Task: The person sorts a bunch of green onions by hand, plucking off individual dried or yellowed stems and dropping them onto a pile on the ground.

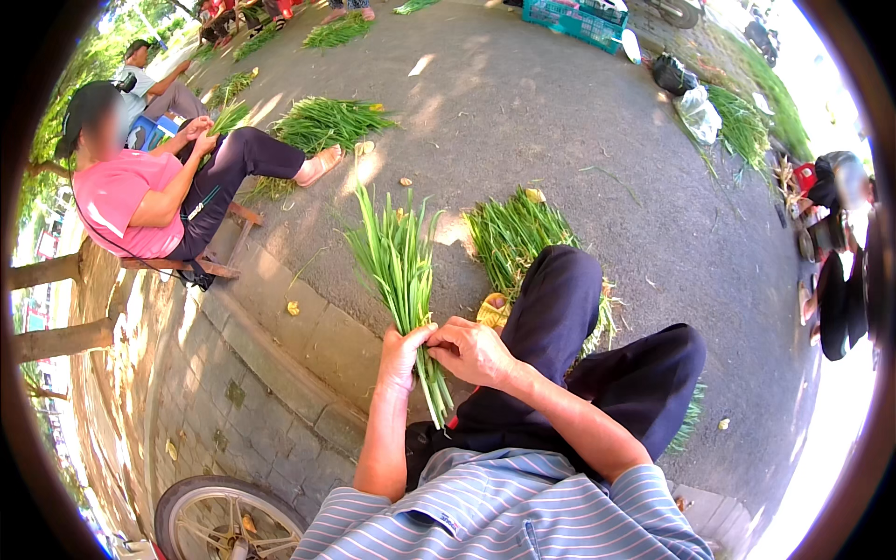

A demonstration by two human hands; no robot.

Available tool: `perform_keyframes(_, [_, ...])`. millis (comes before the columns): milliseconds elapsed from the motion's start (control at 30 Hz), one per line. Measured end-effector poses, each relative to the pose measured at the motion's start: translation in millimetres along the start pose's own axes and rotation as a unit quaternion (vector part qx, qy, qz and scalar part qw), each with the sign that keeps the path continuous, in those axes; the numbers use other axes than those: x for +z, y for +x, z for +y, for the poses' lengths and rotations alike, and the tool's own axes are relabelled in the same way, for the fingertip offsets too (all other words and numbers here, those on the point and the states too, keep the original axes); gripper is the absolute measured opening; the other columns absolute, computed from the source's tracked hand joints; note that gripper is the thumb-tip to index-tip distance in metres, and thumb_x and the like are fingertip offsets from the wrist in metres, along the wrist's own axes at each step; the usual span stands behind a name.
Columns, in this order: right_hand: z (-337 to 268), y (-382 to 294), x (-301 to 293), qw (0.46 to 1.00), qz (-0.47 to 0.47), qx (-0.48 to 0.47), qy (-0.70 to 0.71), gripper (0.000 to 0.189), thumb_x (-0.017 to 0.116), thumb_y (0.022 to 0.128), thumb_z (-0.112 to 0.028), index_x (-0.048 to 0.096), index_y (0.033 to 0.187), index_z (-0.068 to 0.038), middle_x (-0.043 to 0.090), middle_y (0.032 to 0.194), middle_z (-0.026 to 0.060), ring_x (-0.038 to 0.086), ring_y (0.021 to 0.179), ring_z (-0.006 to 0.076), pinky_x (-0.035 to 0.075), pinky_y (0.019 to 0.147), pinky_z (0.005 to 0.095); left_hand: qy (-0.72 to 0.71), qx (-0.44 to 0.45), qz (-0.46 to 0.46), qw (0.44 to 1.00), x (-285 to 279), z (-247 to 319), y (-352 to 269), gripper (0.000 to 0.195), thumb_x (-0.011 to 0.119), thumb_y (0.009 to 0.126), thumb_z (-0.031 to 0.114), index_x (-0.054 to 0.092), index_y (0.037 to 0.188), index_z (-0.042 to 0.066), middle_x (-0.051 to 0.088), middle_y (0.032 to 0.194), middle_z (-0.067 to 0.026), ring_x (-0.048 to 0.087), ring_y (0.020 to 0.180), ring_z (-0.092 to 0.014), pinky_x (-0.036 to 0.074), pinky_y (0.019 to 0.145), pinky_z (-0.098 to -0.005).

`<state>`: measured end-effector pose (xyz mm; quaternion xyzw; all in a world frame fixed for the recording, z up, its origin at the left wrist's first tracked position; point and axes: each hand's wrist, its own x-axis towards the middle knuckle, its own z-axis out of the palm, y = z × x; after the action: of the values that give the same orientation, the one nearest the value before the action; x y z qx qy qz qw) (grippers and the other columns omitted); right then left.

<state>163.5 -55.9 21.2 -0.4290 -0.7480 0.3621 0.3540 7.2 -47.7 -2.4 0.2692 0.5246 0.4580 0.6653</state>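
My left hand (400, 357) is closed around a bunch of long green leaves, apparently garlic chives (402, 269). The leaf tips point away from me, and the pale stem ends hang below the fist, above my lap. Thumb and fingers of my right hand (476, 351) pinch at the stems right beside my left thumb. What exactly lies between those fingertips is too small to tell. Beyond my raised knee, a larger pile of the same greens (518, 231) lies on the asphalt. A yellow sandal (494, 310) shows by that pile.
A person in a pink shirt (133, 196) sits on a wooden stool (231, 269) at left, handling greens. More piles (329, 122) lie on the road (504, 105). A motorcycle wheel (227, 518) stands lower left. Far off are teal crates (574, 24) and plastic bags (698, 115).
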Motion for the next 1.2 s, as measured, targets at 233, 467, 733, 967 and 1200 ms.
perform_keyframes(233, [8, -2, 4, 0.995, -0.034, 0.043, 0.084, 0.012, 0.062, 0.080, -0.010, 0.060, 0.086, 0.000, 0.060, 0.077, 0.0129, 0.062, 0.071, 0.0247, 0.049, 0.064, 0.0340, -0.011, 0.011, 0.013, 1.000, 1, -2, 0, 0.019, 0.070, 0.077, 0.011, 0.061, 0.092, 0.003, 0.061, 0.078, -0.0014, 0.056, 0.066, -0.010, 0.046, 0.059, -0.0244])
perform_keyframes(467, [15, -4, -1, 0.953, -0.102, 0.171, 0.228, 0.017, 0.055, 0.090, -0.017, 0.057, 0.094, 0.000, 0.062, 0.079, 0.0067, 0.059, 0.072, 0.0141, 0.049, 0.065, 0.0288, -0.011, -0.022, -0.009, 1.000, 0, 3, -4, 0.020, 0.070, 0.076, 0.014, 0.059, 0.089, 0.004, 0.059, 0.072, -0.0040, 0.057, 0.055, -0.014, 0.047, 0.047, -0.0273])
perform_keyframes(733, [16, -2, -9, 0.893, -0.092, 0.249, 0.365, 0.023, 0.052, 0.094, -0.021, 0.054, 0.098, 0.001, 0.062, 0.081, 0.0068, 0.061, 0.074, 0.0130, 0.051, 0.068, 0.0263, -0.002, -0.020, -0.023, 1.000, 3, 6, -5, 0.020, 0.069, 0.077, 0.015, 0.057, 0.088, 0.003, 0.059, 0.071, -0.0046, 0.056, 0.053, -0.014, 0.048, 0.047, -0.0279])
perform_keyframes(967, [16, 1, -5, 0.842, -0.025, 0.273, 0.464, 0.017, 0.054, 0.093, -0.016, 0.054, 0.094, 0.001, 0.061, 0.078, 0.0073, 0.064, 0.070, 0.0153, 0.054, 0.064, 0.0275, 0.003, -0.027, -0.010, 1.000, 3, 8, -8, 0.018, 0.067, 0.079, 0.015, 0.056, 0.087, 0.003, 0.058, 0.070, -0.0044, 0.056, 0.052, -0.015, 0.048, 0.047, -0.0279])
perform_keyframes(1200, [29, 0, -1, 0.809, 0.050, 0.268, 0.521, 0.016, 0.058, 0.090, -0.016, 0.054, 0.093, -0.001, 0.061, 0.077, 0.0058, 0.062, 0.064, 0.0141, 0.054, 0.060, 0.0271, 0.016, -0.056, 0.017, 0.998, -2, 8, -11, 0.017, 0.067, 0.078, 0.015, 0.057, 0.085, 0.003, 0.057, 0.068, -0.0052, 0.057, 0.051, -0.016, 0.050, 0.046, -0.0291])
